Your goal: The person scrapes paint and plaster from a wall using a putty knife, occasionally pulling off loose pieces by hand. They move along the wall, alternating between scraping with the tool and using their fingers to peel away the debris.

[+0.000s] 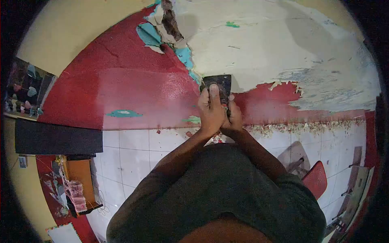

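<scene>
Both of my hands are wrapped round a dark, wide-bladed scraper (224,82) in front of the wall. My left hand (212,109) has its thumb laid along the tool, while my right hand (234,115) grips its handle from the right side. The blade lies at the edge between red paint (142,93) and the pale bare wall (251,48). Torn turquoise paint (183,56) shows up and to the left of the blade. Most of the handle is hidden by my fingers.
Paint flakes (275,129) lie along the foot of the wall on the white tiled floor (135,148). A red chair (316,180) stands at the lower right. On the left are a black panel (58,137) and a wooden cabinet (80,180) with pink cloth.
</scene>
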`<state>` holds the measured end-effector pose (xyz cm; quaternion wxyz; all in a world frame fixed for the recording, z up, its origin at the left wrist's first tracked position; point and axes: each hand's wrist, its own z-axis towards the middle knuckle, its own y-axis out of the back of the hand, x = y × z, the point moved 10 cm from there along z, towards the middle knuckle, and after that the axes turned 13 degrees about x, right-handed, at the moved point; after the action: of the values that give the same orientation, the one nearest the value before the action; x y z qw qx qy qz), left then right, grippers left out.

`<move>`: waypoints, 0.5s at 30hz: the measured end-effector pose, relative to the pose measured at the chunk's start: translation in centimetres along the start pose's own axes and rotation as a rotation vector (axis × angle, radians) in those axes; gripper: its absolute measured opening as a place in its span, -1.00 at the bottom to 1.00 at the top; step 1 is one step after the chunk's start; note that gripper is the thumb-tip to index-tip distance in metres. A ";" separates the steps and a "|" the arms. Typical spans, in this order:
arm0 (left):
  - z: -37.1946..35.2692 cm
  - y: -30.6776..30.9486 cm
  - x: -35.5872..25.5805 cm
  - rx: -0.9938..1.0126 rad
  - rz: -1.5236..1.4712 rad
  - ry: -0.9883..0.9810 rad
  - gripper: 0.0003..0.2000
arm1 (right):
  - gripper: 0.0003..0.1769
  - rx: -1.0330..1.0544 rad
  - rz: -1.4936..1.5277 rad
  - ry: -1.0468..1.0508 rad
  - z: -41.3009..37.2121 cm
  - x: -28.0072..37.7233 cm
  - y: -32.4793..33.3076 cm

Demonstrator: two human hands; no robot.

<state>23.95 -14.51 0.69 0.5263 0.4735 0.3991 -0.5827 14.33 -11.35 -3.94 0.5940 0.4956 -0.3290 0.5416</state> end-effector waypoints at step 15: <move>0.1 0.6 -2.2 -0.068 0.166 0.003 -0.72 | -0.72 0.068 -0.018 0.052 2.0 1.4 0.7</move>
<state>24.51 -14.20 2.87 0.5879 0.4878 0.3787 -0.5224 14.26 -12.86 -1.93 0.5899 0.5042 -0.2903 0.5600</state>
